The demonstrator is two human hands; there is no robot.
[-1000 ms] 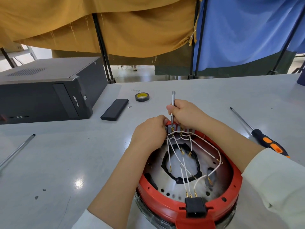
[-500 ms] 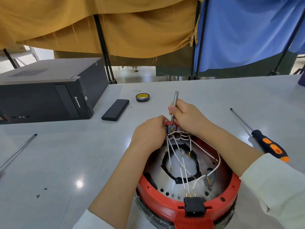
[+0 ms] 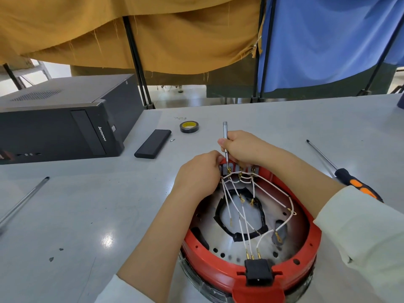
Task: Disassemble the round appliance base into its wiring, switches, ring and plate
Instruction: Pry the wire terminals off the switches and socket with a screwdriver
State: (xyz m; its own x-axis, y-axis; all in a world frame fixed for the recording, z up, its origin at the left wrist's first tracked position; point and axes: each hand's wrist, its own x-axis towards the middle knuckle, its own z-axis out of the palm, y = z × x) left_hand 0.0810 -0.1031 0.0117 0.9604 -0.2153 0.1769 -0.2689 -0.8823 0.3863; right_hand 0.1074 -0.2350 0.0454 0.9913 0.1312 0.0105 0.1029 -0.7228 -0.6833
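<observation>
Round red appliance base sits on a grey desk. Right hand grips a slim silver screwdriver upright over the switches; left hand, fingers curled, holds the rim beside them.

The scene is brightly and evenly lit, with soft overhead light and extra daylight spilling in beneath the hanging curtains at the back. A small sharp glare spot sits on the grey table near its left middle, and a paler sheen shows on the metal plate inside the red ring. Shadows are faint and short, pooling just under the forearms and beside the black computer case. The centre is crisp; fine white wires read clearly. Wide-angle distortion bows the table's far edge and stretches the sleeves at the lower corners, where detail softens slightly
</observation>
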